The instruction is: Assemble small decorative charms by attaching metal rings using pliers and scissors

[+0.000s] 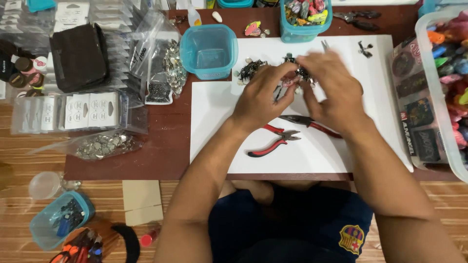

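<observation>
We see both hands meeting over the white sheet (214,146) on the dark counter (165,141). Left hand (258,100) has fingers pinched narrow on a small dark metal charm piece (296,77), right hand (331,95) pinches the same piece from the other side; it is held just above the sheet near its far edge, partly blurred and partly hidden by the fingers. A little pile of dark charms (249,69) lies just left of the hands. Two red-handled pliers lie on the sheet: one pair (273,142) below the left wrist, another pair (312,124) partly under the right hand. Empty blue tub (208,51) stands at the sheet's far left corner, a second blue tub with colourful bits (304,17) behind the hands. Clear bags of silvery parts (105,144) sit to the left, a clear bin of bright toys (451,73) far right.
</observation>
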